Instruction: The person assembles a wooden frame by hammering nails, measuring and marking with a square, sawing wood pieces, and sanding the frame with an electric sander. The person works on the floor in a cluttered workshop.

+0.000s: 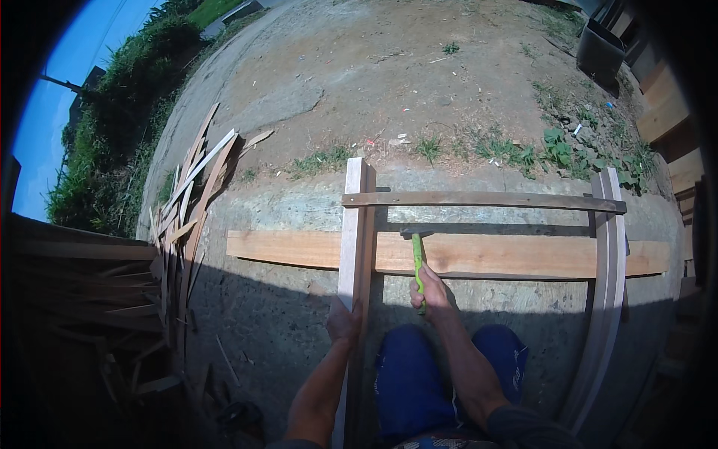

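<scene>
My right hand [434,293] is closed round the green handle of a hammer [418,256]. The hammer's dark head is over the far edge of a wide, light wooden plank [516,256], which lies crosswise. Whether the head touches the plank I cannot tell. My left hand [343,322] grips the side of a pale wooden beam [350,247] running away from me. A second beam [610,262] stretches along the right side. Across both beams, near their far ends, rests a thin brown wooden strip [486,199].
Scrap wood strips [196,183] are heaped at the left, with more boards [112,299] in shade. Concrete ground [277,329] lies under the frame, with weeds [516,150] along its far edge. A dark container [600,51] stands far right, near stacked timber [673,112].
</scene>
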{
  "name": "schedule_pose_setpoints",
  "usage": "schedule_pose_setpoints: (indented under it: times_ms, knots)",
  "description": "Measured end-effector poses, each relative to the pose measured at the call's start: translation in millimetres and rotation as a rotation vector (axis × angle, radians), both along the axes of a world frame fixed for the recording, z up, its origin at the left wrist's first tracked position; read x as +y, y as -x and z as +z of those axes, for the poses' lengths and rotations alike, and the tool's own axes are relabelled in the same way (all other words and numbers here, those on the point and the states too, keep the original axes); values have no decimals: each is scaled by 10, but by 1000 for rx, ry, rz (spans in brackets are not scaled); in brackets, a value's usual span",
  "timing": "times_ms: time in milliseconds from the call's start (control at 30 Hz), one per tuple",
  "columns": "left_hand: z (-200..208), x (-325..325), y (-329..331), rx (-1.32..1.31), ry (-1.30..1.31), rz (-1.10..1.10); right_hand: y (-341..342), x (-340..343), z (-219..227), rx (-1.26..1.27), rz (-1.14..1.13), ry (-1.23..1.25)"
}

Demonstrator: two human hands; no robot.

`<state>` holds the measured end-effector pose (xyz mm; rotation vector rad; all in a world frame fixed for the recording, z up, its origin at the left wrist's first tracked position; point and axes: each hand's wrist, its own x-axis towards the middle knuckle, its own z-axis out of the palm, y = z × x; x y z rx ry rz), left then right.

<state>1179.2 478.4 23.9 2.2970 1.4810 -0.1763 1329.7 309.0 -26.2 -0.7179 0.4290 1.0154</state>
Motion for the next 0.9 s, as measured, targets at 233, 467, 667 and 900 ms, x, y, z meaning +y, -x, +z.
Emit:
schedule_pose_setpoints:
  times_ms: [233, 467, 667, 900]
  knots:
    - [15, 70, 8, -12, 49, -3, 261, 510, 27, -81, -22, 244]
    - [-85, 156, 62, -54, 52, -11, -285, 961, 641, -301, 93, 80]
    - [-91, 151, 58, -78, 11, -48, -62, 655, 62, -220, 113, 232]
    - [-102, 166, 156, -45, 46, 8, 34, 801, 588, -289, 204, 113]
